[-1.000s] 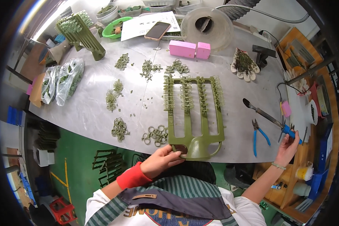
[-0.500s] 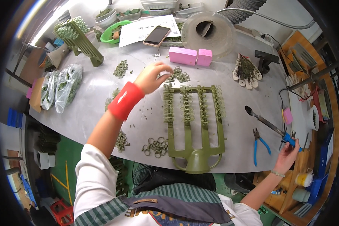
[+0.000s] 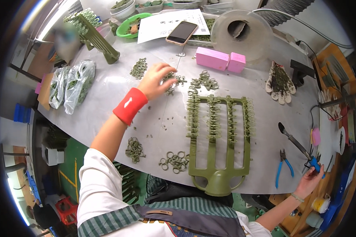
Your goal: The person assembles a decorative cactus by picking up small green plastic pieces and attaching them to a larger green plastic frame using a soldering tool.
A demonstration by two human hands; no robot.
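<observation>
My left hand [image 3: 156,82], with a red wristband, hovers over a small pile of green ring-shaped pieces [image 3: 170,81]. Its fingers are apart and nothing shows between them. On the right, my right hand [image 3: 310,181] grips the blue handle of a soldering iron [image 3: 298,147]; its metal shaft ends in a dark, spoon-like tip. Between my hands a green four-bar frame [image 3: 218,173] lies flat, its spout-like end towards me. Rows of small green rings [image 3: 213,118] line the far half of its bars.
More green ring piles lie left [image 3: 135,150], near [image 3: 175,162] and far [image 3: 204,80]. Blue-handled cutters [image 3: 284,168] and a stained glove [image 3: 281,83] are to the right. Pink blocks [image 3: 212,58], a phone [image 3: 182,32] and a loaded upright frame [image 3: 101,42] stand or lie farther back.
The view has shifted, so the table's contents appear farther right. My left hand has moved left from the far ring pile to another pile. My right hand still holds the soldering iron.
</observation>
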